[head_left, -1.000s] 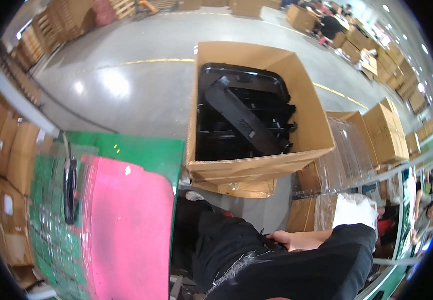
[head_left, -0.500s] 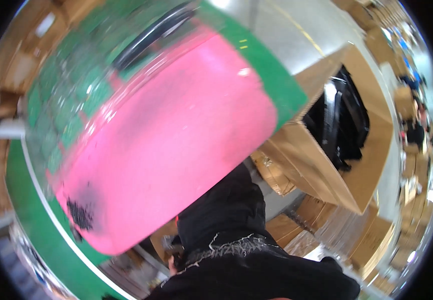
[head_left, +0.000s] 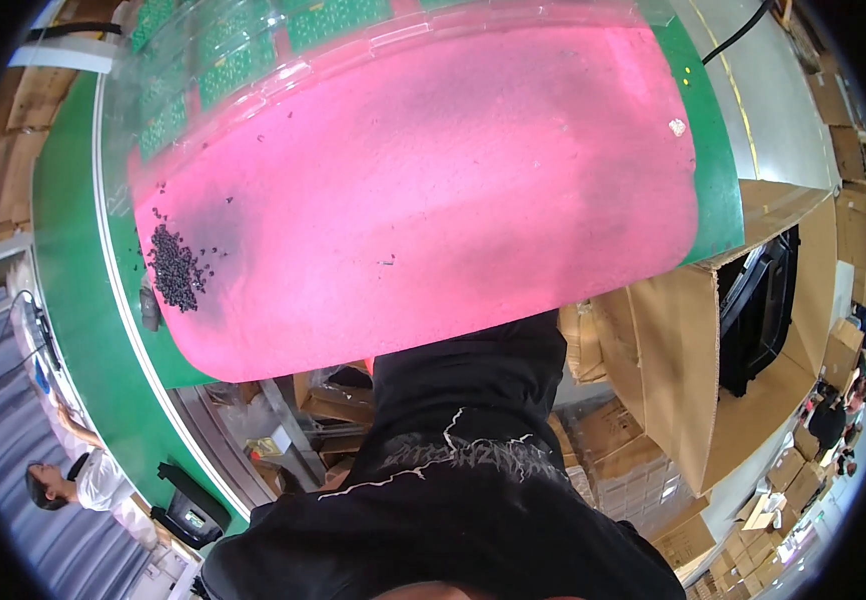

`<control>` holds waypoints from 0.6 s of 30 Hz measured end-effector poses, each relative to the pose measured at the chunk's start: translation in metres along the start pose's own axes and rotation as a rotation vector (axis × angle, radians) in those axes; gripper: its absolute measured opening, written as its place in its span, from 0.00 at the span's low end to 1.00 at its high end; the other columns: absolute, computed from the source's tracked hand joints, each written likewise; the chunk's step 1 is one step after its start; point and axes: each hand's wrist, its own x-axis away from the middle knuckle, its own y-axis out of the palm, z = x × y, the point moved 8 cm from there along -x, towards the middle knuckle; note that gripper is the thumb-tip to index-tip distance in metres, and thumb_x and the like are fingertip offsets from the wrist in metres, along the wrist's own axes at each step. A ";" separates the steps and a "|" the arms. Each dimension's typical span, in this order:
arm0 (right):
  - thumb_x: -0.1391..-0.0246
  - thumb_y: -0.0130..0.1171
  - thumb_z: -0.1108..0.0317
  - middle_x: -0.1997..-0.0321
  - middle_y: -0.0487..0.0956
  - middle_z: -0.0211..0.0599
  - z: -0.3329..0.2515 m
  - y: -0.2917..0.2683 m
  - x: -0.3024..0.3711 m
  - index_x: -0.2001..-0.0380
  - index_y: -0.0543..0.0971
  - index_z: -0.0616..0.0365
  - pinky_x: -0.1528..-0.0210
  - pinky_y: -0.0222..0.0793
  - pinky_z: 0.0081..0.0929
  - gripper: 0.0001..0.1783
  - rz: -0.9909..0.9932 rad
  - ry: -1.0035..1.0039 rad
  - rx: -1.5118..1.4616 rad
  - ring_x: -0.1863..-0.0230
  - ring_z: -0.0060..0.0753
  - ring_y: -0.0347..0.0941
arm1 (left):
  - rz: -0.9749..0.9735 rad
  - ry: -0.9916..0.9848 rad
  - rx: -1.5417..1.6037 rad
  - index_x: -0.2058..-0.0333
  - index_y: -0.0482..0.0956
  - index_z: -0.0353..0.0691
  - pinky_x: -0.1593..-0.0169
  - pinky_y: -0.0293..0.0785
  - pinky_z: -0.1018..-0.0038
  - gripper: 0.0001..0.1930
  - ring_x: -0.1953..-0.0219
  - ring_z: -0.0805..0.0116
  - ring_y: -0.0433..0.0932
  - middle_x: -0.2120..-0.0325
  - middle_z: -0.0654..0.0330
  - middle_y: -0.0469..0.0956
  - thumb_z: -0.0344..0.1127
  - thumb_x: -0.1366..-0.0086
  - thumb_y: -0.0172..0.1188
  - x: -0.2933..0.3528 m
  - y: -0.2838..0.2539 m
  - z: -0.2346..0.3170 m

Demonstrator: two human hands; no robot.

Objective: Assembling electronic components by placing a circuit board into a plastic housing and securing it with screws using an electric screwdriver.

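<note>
Neither of my hands shows; both are hidden or outside the view. In front of my black-shirted body lies a pink mat on a green tabletop. A pile of small black pieces, too small to name surely, sits on the mat's left end, with a few scattered around it. Beside the pile, at the mat's left edge, is a small dark grey object. Along the far side runs clear plastic sheeting over green patterned panels. A whitish scrap lies near the right edge.
An open cardboard box stands at the right, holding black moulded parts. Another black part rests on green at the lower left, near a person in a white top. Cartons are stacked below the table.
My view has swung round, so the mat lies flatter across the picture. The long black curved part at the far side has left view. A bit of skin low beside my body no longer shows.
</note>
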 end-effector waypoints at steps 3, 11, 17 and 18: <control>0.39 0.52 0.56 0.62 0.80 0.50 -0.006 -0.015 0.006 0.59 0.79 0.62 0.65 0.72 0.42 0.19 0.057 -0.001 -0.046 0.63 0.39 0.77 | -0.043 0.027 -0.094 0.53 0.78 0.40 0.49 0.71 0.67 0.21 0.57 0.64 0.77 0.59 0.53 0.80 0.47 0.38 0.54 -0.010 0.013 0.007; 0.40 0.53 0.55 0.62 0.80 0.50 -0.014 -0.040 0.035 0.59 0.79 0.62 0.66 0.72 0.41 0.20 0.215 0.024 -0.200 0.65 0.39 0.77 | -0.169 0.060 -0.351 0.54 0.78 0.38 0.50 0.72 0.66 0.20 0.58 0.64 0.78 0.59 0.52 0.80 0.45 0.38 0.54 -0.037 0.049 0.016; 0.40 0.54 0.54 0.63 0.80 0.50 -0.009 -0.001 0.034 0.59 0.79 0.62 0.67 0.72 0.40 0.20 0.291 0.029 -0.415 0.66 0.38 0.77 | -0.211 0.028 -0.612 0.54 0.78 0.37 0.51 0.72 0.66 0.19 0.58 0.65 0.78 0.60 0.51 0.81 0.43 0.38 0.53 -0.025 0.031 0.033; 0.40 0.54 0.53 0.63 0.80 0.50 -0.008 0.005 0.034 0.59 0.79 0.62 0.67 0.72 0.40 0.20 0.309 0.027 -0.454 0.66 0.38 0.77 | -0.222 0.023 -0.661 0.54 0.78 0.37 0.51 0.72 0.66 0.19 0.58 0.65 0.78 0.60 0.51 0.81 0.43 0.38 0.53 -0.025 0.031 0.039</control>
